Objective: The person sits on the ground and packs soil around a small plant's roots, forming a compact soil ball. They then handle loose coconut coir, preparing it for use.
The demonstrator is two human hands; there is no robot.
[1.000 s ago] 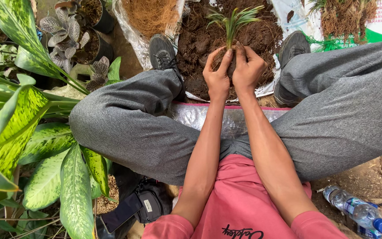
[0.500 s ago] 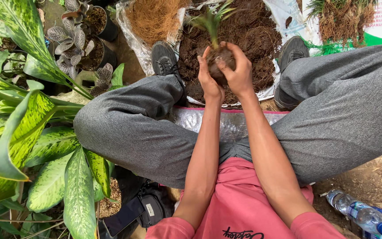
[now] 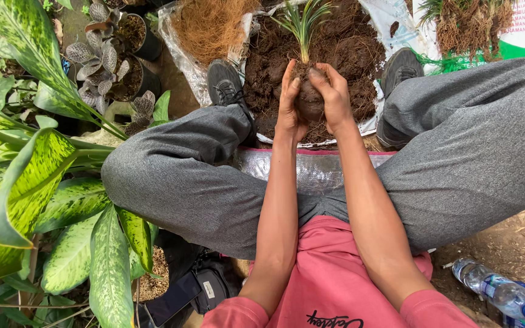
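Lifted now, both hands are clear of the heap with their load, where a second ago they were pressed down into the soil. From the head view, the left hand (image 3: 288, 100) and the right hand (image 3: 334, 97) cup a dark round ball of damp soil (image 3: 310, 103) between them, palms facing each other, fingers curled over its top and sides. Both are clenched on it, the left on its left flank, the right wrapping the other side. Out of the top of the ball stands a small plant with thin, pale green grassy leaves (image 3: 303, 23), upright and fanning a little; it has risen with the hands.

Below and behind the ball lies the dark brown heap of loose soil on a white plastic sheet (image 3: 347, 45), and the ball hangs just above it, between the two black shoes (image 3: 226, 85). My reading: the root ball is holding its shape off the heap, so the packing looks firm enough to carry.

Beside the heap, to the left, sits a pile of tan coconut fibre (image 3: 211, 24). Further left are black pots of small grey-veined leaves (image 3: 107, 58), and big speckled green-and-yellow leaves (image 3: 37, 182) crowd the left edge. Grey trousers span the middle, a clear plastic bottle with a blue cap (image 3: 502, 294) lies on the ground at lower right, and a dark bag (image 3: 205, 285) rests under the left knee.
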